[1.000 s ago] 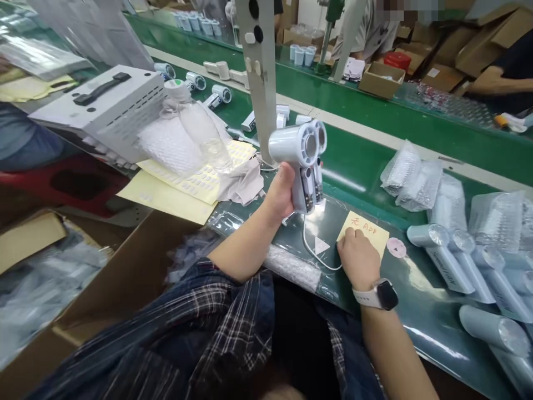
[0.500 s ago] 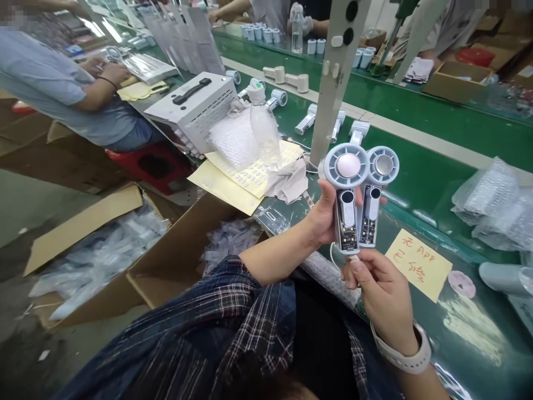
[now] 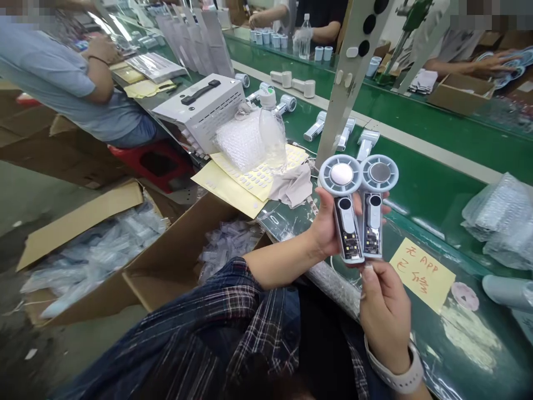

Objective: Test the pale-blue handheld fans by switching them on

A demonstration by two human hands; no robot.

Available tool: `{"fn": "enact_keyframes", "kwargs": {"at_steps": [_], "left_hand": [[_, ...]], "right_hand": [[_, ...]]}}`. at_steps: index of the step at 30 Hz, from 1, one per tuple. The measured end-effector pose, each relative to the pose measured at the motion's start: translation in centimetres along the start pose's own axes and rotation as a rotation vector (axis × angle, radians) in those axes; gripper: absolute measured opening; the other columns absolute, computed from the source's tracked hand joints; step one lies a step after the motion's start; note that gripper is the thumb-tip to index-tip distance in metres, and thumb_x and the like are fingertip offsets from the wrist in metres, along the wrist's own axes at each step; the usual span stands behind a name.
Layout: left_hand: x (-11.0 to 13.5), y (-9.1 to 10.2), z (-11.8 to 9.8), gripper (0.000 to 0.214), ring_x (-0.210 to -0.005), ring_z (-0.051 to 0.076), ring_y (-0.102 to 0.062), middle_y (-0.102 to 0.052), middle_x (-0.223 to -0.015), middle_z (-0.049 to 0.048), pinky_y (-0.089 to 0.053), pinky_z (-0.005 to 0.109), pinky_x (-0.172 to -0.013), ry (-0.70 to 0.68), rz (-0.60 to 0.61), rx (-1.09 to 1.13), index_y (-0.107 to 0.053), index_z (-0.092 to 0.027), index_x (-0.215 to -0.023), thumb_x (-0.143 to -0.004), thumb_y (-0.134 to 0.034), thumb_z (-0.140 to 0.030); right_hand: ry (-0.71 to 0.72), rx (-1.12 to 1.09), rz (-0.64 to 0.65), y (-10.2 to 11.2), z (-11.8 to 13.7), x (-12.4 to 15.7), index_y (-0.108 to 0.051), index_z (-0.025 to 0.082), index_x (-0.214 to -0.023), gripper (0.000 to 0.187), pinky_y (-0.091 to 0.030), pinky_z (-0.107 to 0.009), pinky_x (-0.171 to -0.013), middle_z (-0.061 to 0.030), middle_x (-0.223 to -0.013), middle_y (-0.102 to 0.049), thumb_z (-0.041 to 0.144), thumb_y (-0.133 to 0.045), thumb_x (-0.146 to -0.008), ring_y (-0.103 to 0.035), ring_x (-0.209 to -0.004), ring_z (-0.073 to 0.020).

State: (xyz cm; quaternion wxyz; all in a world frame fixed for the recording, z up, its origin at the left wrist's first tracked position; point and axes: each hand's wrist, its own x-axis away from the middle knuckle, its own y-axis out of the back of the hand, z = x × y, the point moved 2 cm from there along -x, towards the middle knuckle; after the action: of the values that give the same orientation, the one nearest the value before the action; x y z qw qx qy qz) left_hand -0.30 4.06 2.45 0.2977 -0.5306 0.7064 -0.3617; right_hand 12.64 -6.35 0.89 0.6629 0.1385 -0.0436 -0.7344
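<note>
One green conveyor line [image 3: 433, 191] crosses the scene from left to right, the largest item noted. Next in size, an open carton [image 3: 175, 244] with clear plastic bags [image 3: 227, 241] sits low at near left, presumably for easy reach. A white instrument case [image 3: 200, 116] stands farther back, left. Two handheld fans, a left unit [image 3: 350, 241] and a right unit [image 3: 372, 225], are raised at near centre-right, circuit boards exposed. The left hand [image 3: 327, 230] grasps both handles side by side, apparently so both faces can be viewed together. The right hand [image 3: 387, 316] is closed in a pinch below the handles; whether it grips a plug cannot be told. A handwritten yellow note [image 3: 422, 275] lies just right, likely a marker for these units. Thinnest is a white cable [image 3: 333, 264], left of the handles. Against the frame half a second earlier, the pinch has shifted from the left unit's base towards the right unit's.
</note>
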Motion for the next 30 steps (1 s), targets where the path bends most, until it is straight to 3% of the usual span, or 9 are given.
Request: {"fn": "enact_keyframes", "kwargs": {"at_steps": [6,9,12,16,19,22,25,27,30], "left_hand": [[0.6,0.5,0.6,0.093,-0.119,0.036,-0.07,-0.073,-0.117,0.0148,-0.062,0.045,-0.094,-0.117,0.108,-0.101,-0.046,-0.02,-0.06,-0.044,-0.061,-0.111],[0.8,1.0,1.7,0.093,-0.125,0.038,-0.068,-0.075,-0.11,0.0156,-0.06,0.046,-0.098,-0.174,0.116,-0.171,-0.048,-0.021,-0.058,-0.044,-0.057,-0.113],[0.7,1.0,2.3,0.095,-0.125,0.04,-0.068,-0.075,-0.107,0.0161,-0.06,0.047,-0.097,-0.137,0.11,-0.192,-0.046,-0.022,-0.058,-0.04,-0.055,-0.114],[0.4,0.9,1.6,0.097,-0.127,0.041,-0.066,-0.073,-0.122,0.016,-0.059,0.049,-0.099,-0.091,0.014,-0.181,-0.048,-0.021,-0.066,-0.04,-0.053,-0.115],[0.4,1.1,0.7,0.086,-0.12,0.034,-0.069,-0.073,-0.121,0.0129,-0.059,0.043,-0.097,-0.107,-0.047,-0.16,-0.058,-0.021,-0.079,-0.056,-0.066,-0.103],[1.0,1.6,0.3,0.073,-0.104,0.03,-0.073,-0.076,-0.106,0.0122,-0.059,0.04,-0.092,0.038,0.13,-0.232,-0.068,-0.019,-0.093,-0.062,-0.081,-0.084],[1.9,2.2,0.0,0.072,-0.106,0.03,-0.073,-0.076,-0.104,0.012,-0.056,0.041,-0.1,0.213,0.38,-0.412,-0.075,-0.017,-0.106,-0.061,-0.094,-0.068],[2.0,2.8,-0.3,0.067,-0.112,0.027,-0.072,-0.075,-0.11,0.0105,-0.053,0.042,-0.109,0.209,0.392,-0.444,-0.075,-0.019,-0.113,-0.067,-0.094,-0.064],[2.0,3.4,0.1,0.058,-0.096,0.02,-0.072,-0.071,-0.102,0.007,-0.058,0.041,-0.101,0.191,0.311,-0.307,-0.073,-0.02,-0.108,-0.083,-0.078,-0.073]], "right_hand": [[-0.122,-0.363,0.003,-1.6,0.1,0.5,-0.064,0.023,-0.084,0.029,-0.047,-0.028,-0.057,0.0064,-0.055,-0.049,0.044,-0.066,-0.104,-0.057,-0.052,-0.0136],[-0.177,-0.501,-0.023,-2.3,-0.2,0.7,-0.06,0.023,-0.081,0.033,-0.042,-0.025,-0.052,0.0083,-0.053,-0.044,0.045,-0.066,-0.104,-0.051,-0.046,-0.0111],[-0.199,-0.445,-0.036,-2.1,-0.8,0.8,-0.059,0.023,-0.082,0.035,-0.045,-0.027,-0.057,0.0063,-0.057,-0.047,0.049,-0.064,-0.104,-0.052,-0.052,-0.0127],[-0.069,-0.135,0.055,0.0,-0.9,0.3,-0.061,0.023,-0.081,0.036,-0.049,-0.033,-0.067,-0.0019,-0.076,-0.059,0.049,-0.059,-0.105,-0.06,-0.072,-0.0194],[0.15,0.12,-0.001,2.2,-0.9,-0.7,-0.058,0.023,-0.077,0.037,-0.051,-0.051,-0.1,-0.0118,-0.114,-0.066,0.047,-0.055,-0.105,-0.065,-0.114,-0.0319],[0.148,0.237,-0.113,3.6,-1.8,-1.7,-0.066,0.024,-0.111,0.032,-0.032,-0.067,-0.122,-0.016,-0.149,-0.056,0.053,-0.061,-0.1,-0.044,-0.149,-0.0397],[-0.021,-0.033,0.029,3.9,-3.0,-1.7,-0.066,0.025,-0.125,0.047,-0.052,-0.057,-0.107,-0.0131,-0.124,-0.072,0.052,-0.079,-0.089,-0.066,-0.122,-0.035],[-0.11,-0.203,0.033,4.1,-3.4,-1.3,-0.069,0.025,-0.117,0.046,-0.061,-0.049,-0.087,-0.0082,-0.1,-0.076,0.046,-0.089,-0.081,-0.073,-0.092,-0.0292],[-0.177,-0.381,-0.053,4.3,-3.2,-1.0,-0.068,0.027,-0.125,0.056,-0.062,-0.045,-0.08,-0.0046,-0.095,-0.074,0.041,-0.093,-0.077,-0.072,-0.083,-0.0252]]}}
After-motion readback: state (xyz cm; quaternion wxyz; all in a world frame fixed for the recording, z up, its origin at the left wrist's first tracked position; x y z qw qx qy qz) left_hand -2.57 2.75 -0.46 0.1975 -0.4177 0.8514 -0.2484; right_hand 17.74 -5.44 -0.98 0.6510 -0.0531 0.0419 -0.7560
